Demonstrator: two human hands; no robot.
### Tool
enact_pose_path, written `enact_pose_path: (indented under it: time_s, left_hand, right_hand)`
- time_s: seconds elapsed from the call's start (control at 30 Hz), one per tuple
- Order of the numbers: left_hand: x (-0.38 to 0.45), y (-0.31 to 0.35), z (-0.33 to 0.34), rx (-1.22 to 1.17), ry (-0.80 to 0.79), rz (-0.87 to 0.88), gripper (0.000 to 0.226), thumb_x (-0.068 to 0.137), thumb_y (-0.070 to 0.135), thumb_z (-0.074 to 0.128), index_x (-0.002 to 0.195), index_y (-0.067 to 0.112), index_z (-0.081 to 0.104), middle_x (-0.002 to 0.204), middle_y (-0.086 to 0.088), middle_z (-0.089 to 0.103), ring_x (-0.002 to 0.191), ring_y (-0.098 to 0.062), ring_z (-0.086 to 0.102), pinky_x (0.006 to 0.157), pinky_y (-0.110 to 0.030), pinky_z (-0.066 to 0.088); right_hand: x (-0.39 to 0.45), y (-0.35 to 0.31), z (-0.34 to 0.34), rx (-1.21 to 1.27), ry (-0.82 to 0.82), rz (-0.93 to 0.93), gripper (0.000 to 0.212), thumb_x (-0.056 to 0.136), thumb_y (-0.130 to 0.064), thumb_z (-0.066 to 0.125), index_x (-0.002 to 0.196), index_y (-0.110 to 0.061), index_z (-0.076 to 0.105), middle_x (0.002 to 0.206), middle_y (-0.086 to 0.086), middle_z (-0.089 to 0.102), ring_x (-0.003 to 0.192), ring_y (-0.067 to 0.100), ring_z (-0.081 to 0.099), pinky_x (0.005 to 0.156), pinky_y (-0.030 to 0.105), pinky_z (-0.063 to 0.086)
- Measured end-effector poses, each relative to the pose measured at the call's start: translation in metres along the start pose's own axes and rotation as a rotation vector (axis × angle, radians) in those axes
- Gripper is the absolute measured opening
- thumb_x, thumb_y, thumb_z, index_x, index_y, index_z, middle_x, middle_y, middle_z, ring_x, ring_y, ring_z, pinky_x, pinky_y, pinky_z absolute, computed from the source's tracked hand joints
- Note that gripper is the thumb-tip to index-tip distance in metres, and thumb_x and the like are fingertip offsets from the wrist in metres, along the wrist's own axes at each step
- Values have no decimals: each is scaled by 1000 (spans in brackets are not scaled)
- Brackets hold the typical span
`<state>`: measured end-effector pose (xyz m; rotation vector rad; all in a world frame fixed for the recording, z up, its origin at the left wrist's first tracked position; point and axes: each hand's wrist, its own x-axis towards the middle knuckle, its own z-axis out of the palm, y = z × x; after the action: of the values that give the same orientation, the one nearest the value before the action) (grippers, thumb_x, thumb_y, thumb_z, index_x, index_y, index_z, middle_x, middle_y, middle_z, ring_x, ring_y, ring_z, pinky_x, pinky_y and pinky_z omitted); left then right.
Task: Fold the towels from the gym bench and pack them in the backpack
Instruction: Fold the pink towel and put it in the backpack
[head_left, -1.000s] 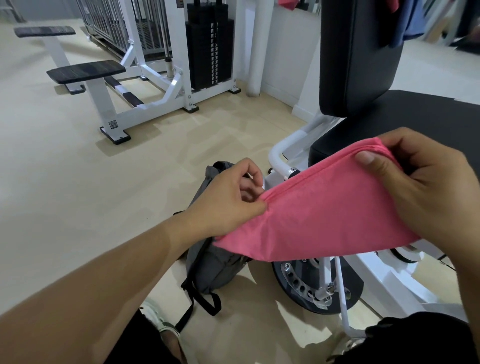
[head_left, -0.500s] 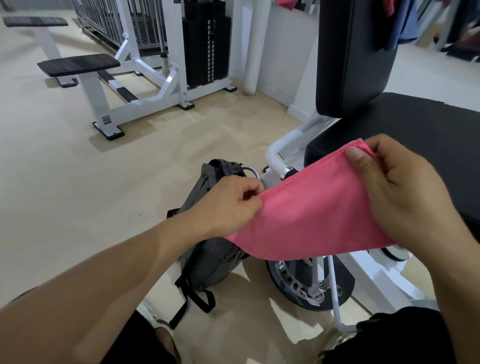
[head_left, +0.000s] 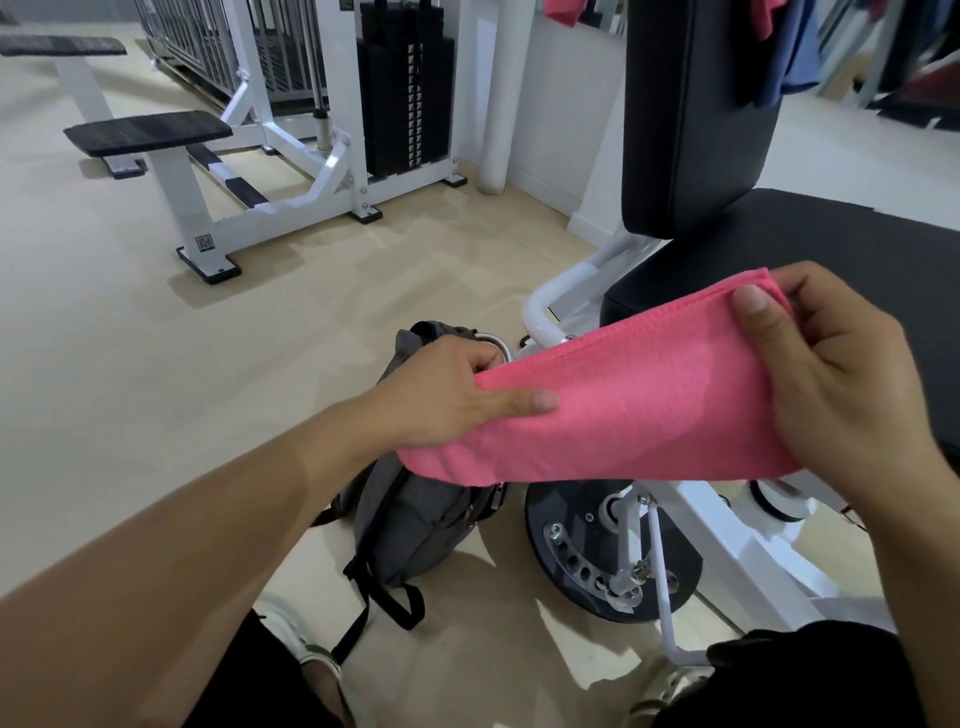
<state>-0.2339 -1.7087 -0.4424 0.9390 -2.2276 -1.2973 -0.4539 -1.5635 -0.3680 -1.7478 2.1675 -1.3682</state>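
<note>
One pink microfibre towel (head_left: 623, 410), folded to a band, pinched at its ends by left hand (head_left: 457, 400) and right hand (head_left: 841, 374); packing pending. Grey fabric backpack (head_left: 415, 525) waits on floor below, contents unseen.

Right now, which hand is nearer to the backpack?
Left. The left hand holds the towel end directly over the backpack; the right hand holds the other end, over the bench.

Beige floor (head_left: 130, 364), white wall (head_left: 566, 130), white-framed weight machine (head_left: 332, 150) with black pads.
</note>
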Motion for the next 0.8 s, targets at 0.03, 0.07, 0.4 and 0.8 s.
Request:
enact_pose_path:
  time_s: [0.03,0.07,0.4,0.8]
  left_hand:
    - [2,-1,0,40,-36,3,81,59,72,72,77,-5,56,66,-3,52,58,-16,50,59,-28,41]
    - [3,-1,-1,73,-66,3,87,57,75,72,83,-7,59,70,-8,57,61,-23,55,61,-34,44]
    - [11,-18,-30,99,-188,-156,81,52,76,83,69,0,61,65,-1,50,61,-13,46,59,-29,32]
    - [20,2,-20,-868,240,-308,39,72,28,80,108,16,71,88,4,73,75,-9,66,69,-24,52]
  right_hand:
    - [-1,2,0,4,3,-1,21,104,-36,52,86,-31,62,79,-30,63,72,-6,58,59,5,39]
    - [-1,4,-2,6,10,-1,21,104,-36,52,86,-29,62,79,-31,63,72,-8,57,60,5,39]
    - [-9,41,-24,25,199,141,21,105,-39,51,93,-25,61,72,-27,60,66,-6,52,55,9,36]
    - [-16,57,-26,237,261,367,29,103,-47,52,87,-25,63,73,-12,59,68,13,48,67,35,40]
